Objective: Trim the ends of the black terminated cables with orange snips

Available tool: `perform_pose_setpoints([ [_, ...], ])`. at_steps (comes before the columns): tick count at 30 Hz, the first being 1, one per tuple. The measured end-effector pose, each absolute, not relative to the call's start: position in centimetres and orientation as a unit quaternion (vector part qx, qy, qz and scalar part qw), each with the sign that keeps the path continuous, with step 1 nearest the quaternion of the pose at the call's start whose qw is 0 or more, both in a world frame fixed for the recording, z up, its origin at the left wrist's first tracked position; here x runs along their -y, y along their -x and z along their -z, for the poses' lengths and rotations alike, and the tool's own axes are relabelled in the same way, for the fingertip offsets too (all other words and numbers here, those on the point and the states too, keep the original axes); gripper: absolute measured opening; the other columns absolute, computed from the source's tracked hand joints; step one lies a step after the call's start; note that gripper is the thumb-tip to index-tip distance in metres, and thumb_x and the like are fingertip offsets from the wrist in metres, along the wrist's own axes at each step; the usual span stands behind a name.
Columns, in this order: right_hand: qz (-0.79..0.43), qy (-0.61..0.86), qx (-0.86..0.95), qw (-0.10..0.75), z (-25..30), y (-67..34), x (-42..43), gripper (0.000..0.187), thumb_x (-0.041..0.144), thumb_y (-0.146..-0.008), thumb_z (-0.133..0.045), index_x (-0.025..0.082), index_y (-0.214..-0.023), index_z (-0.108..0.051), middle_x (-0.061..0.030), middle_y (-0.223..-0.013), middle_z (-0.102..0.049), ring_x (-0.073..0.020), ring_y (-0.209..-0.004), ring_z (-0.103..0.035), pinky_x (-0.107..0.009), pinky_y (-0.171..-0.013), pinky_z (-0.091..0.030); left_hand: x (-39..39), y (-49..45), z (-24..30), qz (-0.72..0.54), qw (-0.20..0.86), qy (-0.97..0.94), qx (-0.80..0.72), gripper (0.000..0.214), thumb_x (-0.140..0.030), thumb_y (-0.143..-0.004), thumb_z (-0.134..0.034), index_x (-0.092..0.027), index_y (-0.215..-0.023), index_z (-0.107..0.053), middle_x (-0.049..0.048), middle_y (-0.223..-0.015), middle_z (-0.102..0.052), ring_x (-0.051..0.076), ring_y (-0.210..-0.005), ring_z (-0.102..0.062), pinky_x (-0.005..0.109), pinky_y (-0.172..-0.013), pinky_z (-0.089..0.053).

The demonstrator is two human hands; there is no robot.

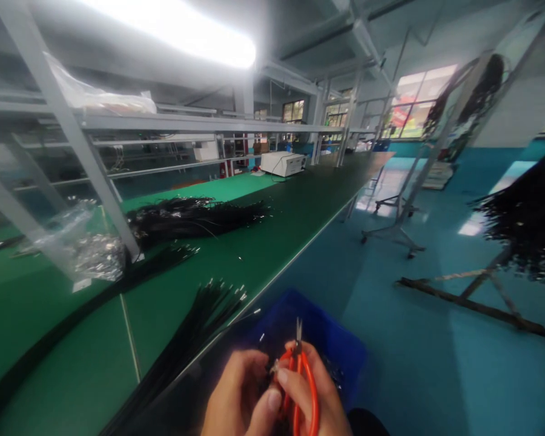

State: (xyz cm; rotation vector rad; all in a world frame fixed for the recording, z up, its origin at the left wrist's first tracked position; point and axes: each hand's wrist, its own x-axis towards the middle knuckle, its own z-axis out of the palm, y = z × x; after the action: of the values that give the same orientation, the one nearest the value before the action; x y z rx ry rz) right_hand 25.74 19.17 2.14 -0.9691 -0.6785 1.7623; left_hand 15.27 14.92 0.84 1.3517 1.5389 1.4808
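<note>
My right hand grips a pair of small scissors with orange-red handles. Their thin pointed blades face away from me, slightly apart. My left hand is closed, its thumb and fingers meeting those of my right hand over a small shiny piece too blurred to name. Both hands are above a blue plastic bin with small bits inside. To their left, a bundle of black cables with bright metal tips lies along the bench edge.
The green bench carries another pile of black cables, a clear bag of small metal parts and a white box-shaped device. A shelf post rises at left. Wheeled racks and hanging black cables stand at right.
</note>
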Motion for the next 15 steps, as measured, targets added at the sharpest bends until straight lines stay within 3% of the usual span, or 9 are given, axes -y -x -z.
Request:
perform_pose_setpoints([
  [3,-0.710,0.389,0.309,0.500,-2.9,-25.4,-18.9,0.041,0.027,-0.060,-0.078,0.023,-0.092,-0.054,0.0039,-0.065,-0.065,-0.0131,-0.054,-0.060,-0.022,-0.050,-0.046,-15.6,-15.6,-2.7,-0.555,0.268,-0.515,-0.595,0.021,-0.036,-0.074,-0.063,-0.020,-0.087,-0.058,-0.0011,-0.069,-0.055,0.014,-0.057,-0.052,0.023,-0.052,-0.041],
  [4,-0.706,0.391,0.315,0.500,-3.1,-25.4,-18.9,0.042,0.029,-0.060,-0.079,0.023,-0.092,-0.054,0.0039,-0.064,-0.065,-0.0133,-0.054,-0.060,-0.023,-0.050,-0.046,-15.8,-15.6,-3.1,-0.550,0.251,-0.520,-0.603,0.015,-0.034,-0.077,-0.061,-0.019,-0.078,-0.058,-0.0011,-0.065,-0.054,0.014,-0.055,-0.051,0.023,-0.052,-0.040],
  [6,-0.701,0.397,0.322,0.497,-3.3,-25.4,-18.9,0.043,0.031,-0.060,-0.080,0.023,-0.092,-0.053,0.0037,-0.063,-0.065,-0.0132,-0.052,-0.059,-0.023,-0.049,-0.045,-16.1,-15.4,-3.3,-0.555,0.250,-0.521,-0.599,0.024,-0.033,-0.083,-0.055,-0.018,-0.065,-0.056,-0.0002,-0.062,-0.053,0.014,-0.053,-0.050,0.024,-0.051,-0.039],
  [11,-0.730,0.379,0.299,0.483,-3.0,-25.6,-19.1,0.040,0.025,-0.058,-0.079,0.020,-0.089,-0.054,0.0055,-0.057,-0.063,-0.0103,-0.044,-0.054,-0.022,-0.045,-0.043,-16.1,-14.4,-2.8,-0.591,0.424,-0.472,-0.498,0.027,-0.037,-0.085,-0.055,-0.015,-0.071,-0.062,-0.0007,-0.061,-0.055,0.011,-0.049,-0.055,0.022,-0.050,-0.042],
  [15,-0.755,0.379,0.249,0.474,-2.7,-25.6,-19.1,0.040,0.024,-0.059,-0.078,0.020,-0.092,-0.055,0.0043,-0.061,-0.064,-0.0124,-0.049,-0.057,-0.023,-0.047,-0.045,-15.9,-14.3,-2.7,-0.623,0.468,-0.421,-0.465,0.025,-0.039,-0.086,-0.056,-0.016,-0.076,-0.060,-0.0024,-0.059,-0.056,0.011,-0.052,-0.054,0.022,-0.052,-0.043],
])
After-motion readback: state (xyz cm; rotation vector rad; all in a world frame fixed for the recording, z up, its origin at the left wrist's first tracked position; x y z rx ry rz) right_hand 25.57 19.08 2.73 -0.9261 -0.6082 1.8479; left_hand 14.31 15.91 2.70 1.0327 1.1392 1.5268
